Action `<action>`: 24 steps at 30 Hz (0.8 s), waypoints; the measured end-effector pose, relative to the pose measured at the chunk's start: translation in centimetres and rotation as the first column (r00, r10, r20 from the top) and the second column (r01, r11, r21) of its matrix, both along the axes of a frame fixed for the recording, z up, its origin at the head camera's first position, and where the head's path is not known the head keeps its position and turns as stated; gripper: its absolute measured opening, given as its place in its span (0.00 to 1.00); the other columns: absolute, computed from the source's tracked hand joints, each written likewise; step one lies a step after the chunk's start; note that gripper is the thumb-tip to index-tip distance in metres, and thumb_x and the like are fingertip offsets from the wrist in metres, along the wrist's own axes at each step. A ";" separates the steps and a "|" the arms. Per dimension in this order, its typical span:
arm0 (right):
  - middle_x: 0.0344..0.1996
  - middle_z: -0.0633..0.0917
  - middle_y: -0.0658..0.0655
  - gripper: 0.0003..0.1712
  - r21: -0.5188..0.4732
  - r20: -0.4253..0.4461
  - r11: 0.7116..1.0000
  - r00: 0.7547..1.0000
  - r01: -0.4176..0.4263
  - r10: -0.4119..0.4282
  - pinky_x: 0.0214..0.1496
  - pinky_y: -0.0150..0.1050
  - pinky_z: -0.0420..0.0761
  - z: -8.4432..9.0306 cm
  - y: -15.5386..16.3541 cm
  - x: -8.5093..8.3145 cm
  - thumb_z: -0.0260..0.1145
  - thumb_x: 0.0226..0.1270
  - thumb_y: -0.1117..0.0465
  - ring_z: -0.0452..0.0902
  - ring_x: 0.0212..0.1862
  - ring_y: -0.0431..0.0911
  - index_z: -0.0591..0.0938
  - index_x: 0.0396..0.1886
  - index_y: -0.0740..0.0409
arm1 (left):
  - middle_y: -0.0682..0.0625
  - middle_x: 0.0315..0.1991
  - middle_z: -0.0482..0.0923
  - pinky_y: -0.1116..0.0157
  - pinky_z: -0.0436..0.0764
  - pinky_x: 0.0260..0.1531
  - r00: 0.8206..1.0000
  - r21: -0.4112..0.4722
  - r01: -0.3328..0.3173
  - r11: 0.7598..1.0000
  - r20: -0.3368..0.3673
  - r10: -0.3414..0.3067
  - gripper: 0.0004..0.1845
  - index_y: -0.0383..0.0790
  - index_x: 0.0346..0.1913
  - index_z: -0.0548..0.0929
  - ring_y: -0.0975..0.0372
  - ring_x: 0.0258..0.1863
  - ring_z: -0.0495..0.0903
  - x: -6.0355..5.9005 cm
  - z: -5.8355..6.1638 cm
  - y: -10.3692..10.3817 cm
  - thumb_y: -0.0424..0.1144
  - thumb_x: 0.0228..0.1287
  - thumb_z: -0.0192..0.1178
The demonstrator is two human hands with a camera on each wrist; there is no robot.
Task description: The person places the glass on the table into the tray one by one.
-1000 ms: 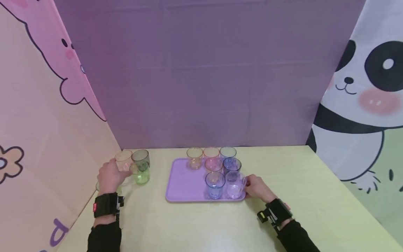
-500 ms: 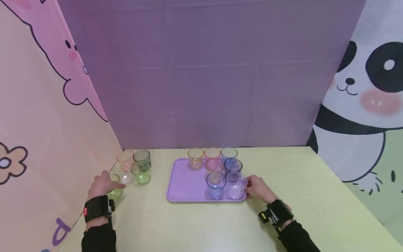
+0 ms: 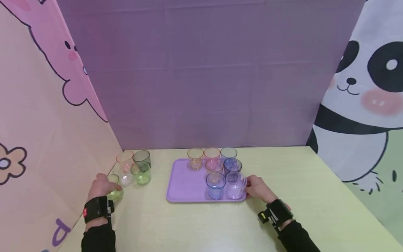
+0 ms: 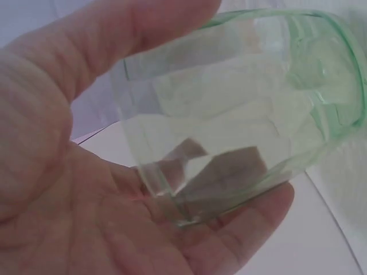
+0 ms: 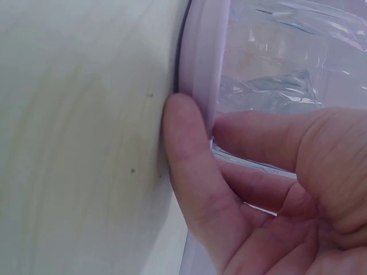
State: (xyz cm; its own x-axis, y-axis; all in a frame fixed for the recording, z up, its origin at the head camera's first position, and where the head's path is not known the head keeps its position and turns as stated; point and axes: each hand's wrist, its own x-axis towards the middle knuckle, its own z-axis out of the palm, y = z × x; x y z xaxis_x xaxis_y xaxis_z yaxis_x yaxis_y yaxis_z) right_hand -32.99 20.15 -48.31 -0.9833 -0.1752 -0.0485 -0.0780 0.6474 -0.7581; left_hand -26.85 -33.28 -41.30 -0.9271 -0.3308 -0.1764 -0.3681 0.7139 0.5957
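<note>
At the left side of the table, my left hand [image 3: 100,187] grips a light green glass [image 3: 115,194]. The left wrist view shows the thumb above this glass [image 4: 241,97] and fingers along its other side. My right hand [image 3: 259,189] is at the front right corner of the purple tray [image 3: 185,189]. In the right wrist view, thumb and a finger pinch the tray rim [image 5: 200,63] between them. A clear glass [image 3: 235,187] stands on the tray beside that hand, with a light blue glass [image 3: 215,189] to its left.
Farther back on the tray stand amber [image 3: 195,161], pink [image 3: 214,165] and dark blue [image 3: 232,166] glasses, among others. Left of the tray, a green glass [image 3: 141,176], a dark grey glass [image 3: 141,156] and pink-rimmed glass [image 3: 124,161] are grouped near the left wall [image 3: 63,147].
My left hand has moved from the pink-rimmed glass toward me and down to the light green glass, and its fingers have closed round it. The right hand stays at the tray.
</note>
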 end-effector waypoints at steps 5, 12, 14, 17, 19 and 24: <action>0.27 0.86 0.59 0.10 -0.004 -0.005 1.000 1.000 -0.007 0.007 0.27 0.37 0.85 0.0 0.0 0.1 0.63 0.54 0.76 0.82 0.23 0.45 0.83 0.38 0.71 | 0.21 0.47 0.70 0.46 0.77 0.38 0.997 -0.025 -0.011 1.000 -0.073 0.009 0.40 0.15 0.54 0.62 0.35 0.44 0.74 0.1 0.6 0.0 0.44 0.52 0.69; 0.27 0.86 0.59 0.10 -0.027 0.004 1.000 1.000 -0.006 0.006 0.27 0.37 0.85 0.0 -0.1 0.0 0.62 0.55 0.76 0.82 0.23 0.46 0.83 0.38 0.71 | 0.16 0.56 0.65 0.39 0.75 0.47 0.994 -0.059 -0.032 0.998 -0.108 0.026 0.45 0.13 0.60 0.63 0.28 0.54 0.67 -0.1 1.1 -0.2 0.47 0.53 0.69; 0.27 0.86 0.59 0.10 -0.023 0.003 1.000 1.000 -0.007 0.007 0.27 0.37 0.85 0.1 -0.1 0.0 0.62 0.54 0.76 0.82 0.23 0.46 0.83 0.38 0.71 | 0.15 0.59 0.60 0.36 0.72 0.53 0.991 -0.055 -0.039 0.998 -0.127 0.032 0.47 0.13 0.63 0.61 0.27 0.57 0.62 -0.2 1.3 -0.2 0.47 0.53 0.68; 0.27 0.86 0.59 0.11 -0.020 0.008 1.000 1.000 -0.003 0.003 0.27 0.37 0.85 0.0 -0.1 0.0 0.62 0.54 0.76 0.82 0.23 0.45 0.83 0.38 0.71 | 0.14 0.62 0.55 0.35 0.67 0.58 0.983 -0.041 -0.067 0.997 -0.175 0.059 0.49 0.14 0.67 0.56 0.28 0.61 0.58 -0.4 1.2 0.0 0.45 0.54 0.67; 0.27 0.86 0.59 0.11 -0.016 0.011 1.000 1.000 -0.002 0.002 0.27 0.36 0.85 0.1 -0.1 0.0 0.62 0.55 0.76 0.82 0.23 0.45 0.83 0.39 0.72 | 0.14 0.62 0.54 0.35 0.66 0.59 0.973 -0.025 -0.091 0.996 -0.216 0.083 0.49 0.14 0.68 0.53 0.28 0.60 0.58 -0.6 1.2 0.2 0.43 0.54 0.67; 0.27 0.86 0.59 0.10 -0.007 0.014 1.000 1.000 0.003 -0.003 0.27 0.37 0.85 0.1 -0.1 0.1 0.62 0.55 0.76 0.82 0.24 0.45 0.83 0.39 0.72 | 0.15 0.60 0.56 0.35 0.66 0.58 0.936 0.013 -0.159 0.987 -0.317 0.155 0.49 0.14 0.66 0.51 0.27 0.58 0.62 -1.2 1.1 0.6 0.40 0.54 0.69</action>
State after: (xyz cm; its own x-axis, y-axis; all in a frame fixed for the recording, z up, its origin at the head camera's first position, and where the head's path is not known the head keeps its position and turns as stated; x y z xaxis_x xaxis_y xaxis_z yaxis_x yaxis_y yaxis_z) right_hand -32.92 20.01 -48.18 -0.9831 -0.1725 -0.0610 -0.0653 0.6420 -0.7639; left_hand -28.03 -32.64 -40.20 -0.8703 -0.4770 0.1226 -0.2703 0.6707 0.6907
